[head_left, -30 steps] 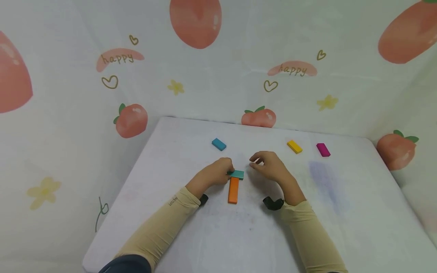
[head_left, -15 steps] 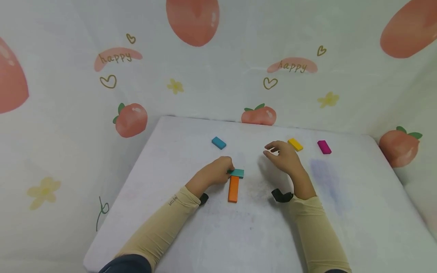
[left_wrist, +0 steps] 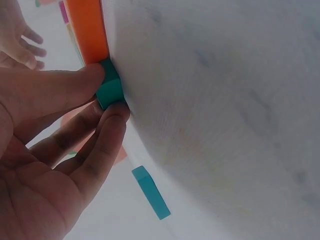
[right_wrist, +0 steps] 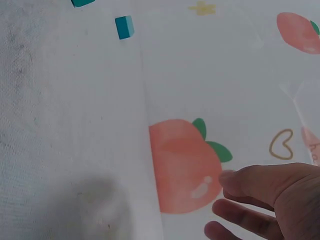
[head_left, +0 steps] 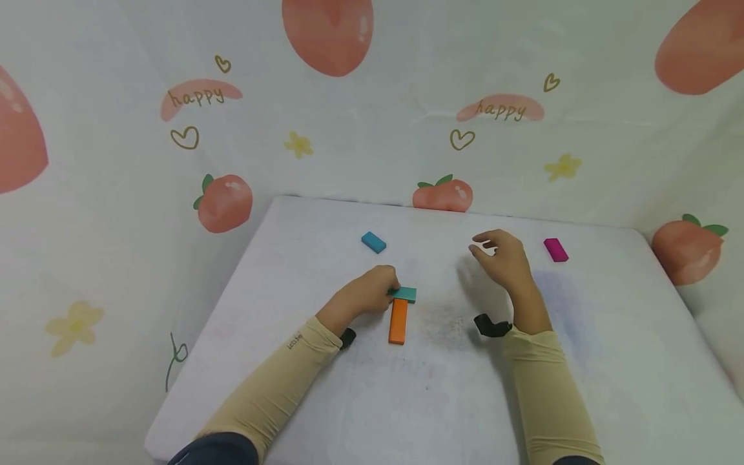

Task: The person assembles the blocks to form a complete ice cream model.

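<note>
The right hand [head_left: 503, 257], fingers apart, is moving away. The left hand [head_left: 367, 290] alone is pinching the teal block [head_left: 408, 294].

A pale cloth [head_left: 360, 174] hangs behind the white table [head_left: 442, 420], printed with peaches [head_left: 225, 204], yellow flowers [head_left: 299, 144], outlined hearts [head_left: 462, 139] and "happy" lettered on two pink strokes [head_left: 200, 100]. One peach meets the table's far edge. A green squiggle [head_left: 174, 352] marks the cloth's left part. Bluish smudging [head_left: 565, 300] stains the table's right side; grey specks [head_left: 444, 323] dot its middle.
</note>
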A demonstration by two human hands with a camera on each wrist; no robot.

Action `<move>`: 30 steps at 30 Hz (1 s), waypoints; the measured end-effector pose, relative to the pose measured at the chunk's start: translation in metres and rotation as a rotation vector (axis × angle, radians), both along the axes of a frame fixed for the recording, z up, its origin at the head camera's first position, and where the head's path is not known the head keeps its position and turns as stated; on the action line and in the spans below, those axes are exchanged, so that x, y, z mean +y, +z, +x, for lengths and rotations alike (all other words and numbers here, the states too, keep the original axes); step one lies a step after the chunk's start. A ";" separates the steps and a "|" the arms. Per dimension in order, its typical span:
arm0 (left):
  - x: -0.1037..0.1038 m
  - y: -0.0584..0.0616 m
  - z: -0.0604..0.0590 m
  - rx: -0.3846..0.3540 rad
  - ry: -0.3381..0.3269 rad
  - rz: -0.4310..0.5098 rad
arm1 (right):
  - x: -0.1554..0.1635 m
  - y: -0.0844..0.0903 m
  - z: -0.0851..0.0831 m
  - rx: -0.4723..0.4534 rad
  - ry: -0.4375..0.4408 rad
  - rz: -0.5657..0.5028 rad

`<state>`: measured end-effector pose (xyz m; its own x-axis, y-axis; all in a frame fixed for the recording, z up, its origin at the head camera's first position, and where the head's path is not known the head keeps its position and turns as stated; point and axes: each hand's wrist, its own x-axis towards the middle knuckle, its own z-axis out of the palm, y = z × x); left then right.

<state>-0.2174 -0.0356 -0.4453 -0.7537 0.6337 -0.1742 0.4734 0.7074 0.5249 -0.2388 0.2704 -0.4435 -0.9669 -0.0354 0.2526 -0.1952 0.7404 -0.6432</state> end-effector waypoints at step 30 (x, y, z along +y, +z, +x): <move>0.001 -0.002 -0.001 -0.027 0.028 -0.023 | 0.031 0.004 -0.009 -0.075 -0.108 0.037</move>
<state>-0.2183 -0.0346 -0.4470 -0.7657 0.6083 -0.2089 0.4395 0.7320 0.5207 -0.2480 0.3017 -0.4396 -0.9817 0.0620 0.1802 -0.0656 0.7778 -0.6251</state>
